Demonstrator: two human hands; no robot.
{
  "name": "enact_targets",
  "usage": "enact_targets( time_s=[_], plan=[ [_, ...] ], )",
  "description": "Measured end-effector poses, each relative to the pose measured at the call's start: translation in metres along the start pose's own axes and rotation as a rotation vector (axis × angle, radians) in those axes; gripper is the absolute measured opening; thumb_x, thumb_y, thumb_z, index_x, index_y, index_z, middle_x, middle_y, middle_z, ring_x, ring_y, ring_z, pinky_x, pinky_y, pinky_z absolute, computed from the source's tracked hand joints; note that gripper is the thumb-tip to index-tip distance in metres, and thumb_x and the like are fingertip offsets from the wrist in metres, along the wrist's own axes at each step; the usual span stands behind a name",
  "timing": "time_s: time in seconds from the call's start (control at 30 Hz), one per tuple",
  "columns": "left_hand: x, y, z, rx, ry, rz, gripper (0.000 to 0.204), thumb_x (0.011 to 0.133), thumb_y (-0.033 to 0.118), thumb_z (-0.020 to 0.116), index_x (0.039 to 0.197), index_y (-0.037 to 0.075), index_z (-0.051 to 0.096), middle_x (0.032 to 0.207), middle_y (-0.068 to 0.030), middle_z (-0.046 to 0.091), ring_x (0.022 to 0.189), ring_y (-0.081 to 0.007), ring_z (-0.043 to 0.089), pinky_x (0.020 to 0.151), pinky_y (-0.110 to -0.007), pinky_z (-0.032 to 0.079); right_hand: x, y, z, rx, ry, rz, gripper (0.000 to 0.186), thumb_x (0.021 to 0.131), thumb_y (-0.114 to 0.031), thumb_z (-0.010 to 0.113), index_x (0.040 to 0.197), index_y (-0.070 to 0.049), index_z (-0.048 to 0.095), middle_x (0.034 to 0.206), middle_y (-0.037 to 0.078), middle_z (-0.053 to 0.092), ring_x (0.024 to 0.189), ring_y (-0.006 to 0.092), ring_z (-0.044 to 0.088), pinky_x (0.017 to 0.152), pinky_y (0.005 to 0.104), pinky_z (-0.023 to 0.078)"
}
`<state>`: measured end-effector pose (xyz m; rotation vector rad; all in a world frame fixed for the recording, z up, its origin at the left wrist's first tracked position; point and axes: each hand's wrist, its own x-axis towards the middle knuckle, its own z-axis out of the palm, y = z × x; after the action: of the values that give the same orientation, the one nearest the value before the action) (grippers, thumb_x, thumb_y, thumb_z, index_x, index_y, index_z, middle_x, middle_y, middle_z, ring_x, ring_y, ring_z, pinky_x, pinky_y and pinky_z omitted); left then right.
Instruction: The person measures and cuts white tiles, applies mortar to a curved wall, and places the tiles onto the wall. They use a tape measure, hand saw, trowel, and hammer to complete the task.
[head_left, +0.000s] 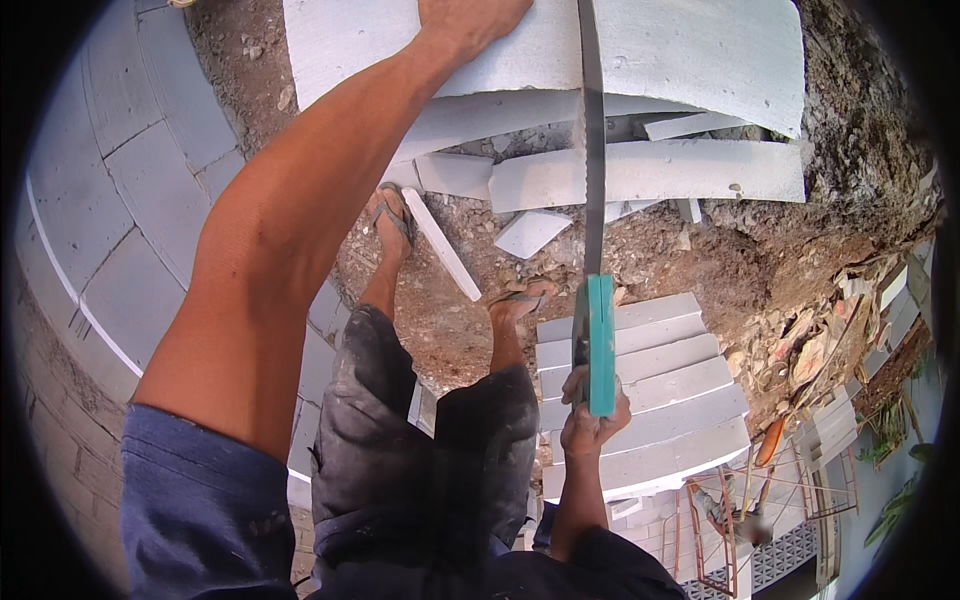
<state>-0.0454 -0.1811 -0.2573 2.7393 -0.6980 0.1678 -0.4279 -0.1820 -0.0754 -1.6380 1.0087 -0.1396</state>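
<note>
My left hand [470,22] presses on a large white block [690,55] at the top, its fingers cut off by the frame edge. My right hand [595,420] is wrapped round the teal handle [601,340] of a long toothed saw [592,150], whose blade runs up across the block and out of view. Beneath the block lie cut white slabs [645,175] and a narrow white offcut [440,240] beside my sandalled feet.
Below right is a row of pale blocks [650,390]. Grey pavers [135,220] cover the left. Rough dirt and rubble [790,350] surround an orange-handled tool [770,440]. Red metal scaffolding [715,570] and green plants [895,500] show at lower right.
</note>
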Motion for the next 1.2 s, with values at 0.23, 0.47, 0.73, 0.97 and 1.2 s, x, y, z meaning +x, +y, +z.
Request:
enact_targets(
  time_s=[0.23, 0.47, 0.73, 0.97, 1.2],
  plan=[
    [-0.003, 0.022, 0.017, -0.038, 0.018, 0.072, 0.054, 0.096, 0.034, 0.042, 0.138, -0.001, 0.041, 0.145, -0.0222, 0.038, 0.136, -0.0381, 0.031, 0.108, -0.061, 0.022, 0.149, -0.027, 0.071, 0.142, 0.098, -0.032, 0.052, 0.095, -0.046, 0.051, 0.101, 0.005, 0.059, 0.072, 0.007, 0.057, 0.058, 0.0104, 0.049, 0.047, 0.0215, 0.036],
    [0.004, -0.005, -0.013, 0.041, 0.013, 0.021, 0.056, 0.098, 0.035, 0.038, 0.14, -0.001, 0.038, 0.146, -0.0228, 0.036, 0.138, -0.0374, 0.029, 0.109, -0.061, 0.02, -0.033, 0.037, -0.015, 0.056, 0.023, 0.017, 0.079, 0.084, -0.063, 0.057, 0.11, 0.012, 0.054, 0.067, 0.01, 0.054, 0.055, 0.012, 0.051, 0.045, 0.023, 0.039],
    [-0.012, -0.004, -0.008, 0.014, 0.008, 0.06, 0.056, 0.098, 0.036, 0.039, 0.139, -0.001, 0.039, 0.146, -0.0221, 0.036, 0.138, -0.0373, 0.03, 0.108, -0.061, 0.022, 0.093, 0.004, 0.043, 0.113, -0.009, 0.033, 0.057, 0.092, -0.049, 0.053, 0.103, 0.007, 0.058, 0.073, 0.009, 0.059, 0.056, 0.0105, 0.049, 0.049, 0.0234, 0.039],
    [0.003, 0.013, -0.011, 0.01, 0.043, 0.081, 0.054, 0.096, 0.034, 0.044, 0.137, -0.001, 0.041, 0.142, -0.0243, 0.039, 0.133, -0.0375, 0.035, 0.106, -0.061, 0.025, 0.071, 0.018, 0.037, 0.225, 0.026, 0.013, 0.059, 0.09, -0.05, 0.054, 0.104, 0.007, 0.055, 0.07, 0.007, 0.056, 0.055, 0.0091, 0.048, 0.049, 0.0232, 0.039],
    [0.001, 0.0, -0.01, 0.049, 0.025, 0.033, 0.053, 0.095, 0.032, 0.046, 0.137, -0.002, 0.042, 0.141, -0.0245, 0.04, 0.133, -0.039, 0.035, 0.105, -0.061, 0.025, 0.043, 0.031, 0.009, 0.039, -0.064, -0.034, 0.065, 0.092, -0.053, 0.052, 0.112, 0.009, 0.057, 0.07, 0.009, 0.058, 0.055, 0.0099, 0.05, 0.05, 0.0234, 0.04]
  ],
)
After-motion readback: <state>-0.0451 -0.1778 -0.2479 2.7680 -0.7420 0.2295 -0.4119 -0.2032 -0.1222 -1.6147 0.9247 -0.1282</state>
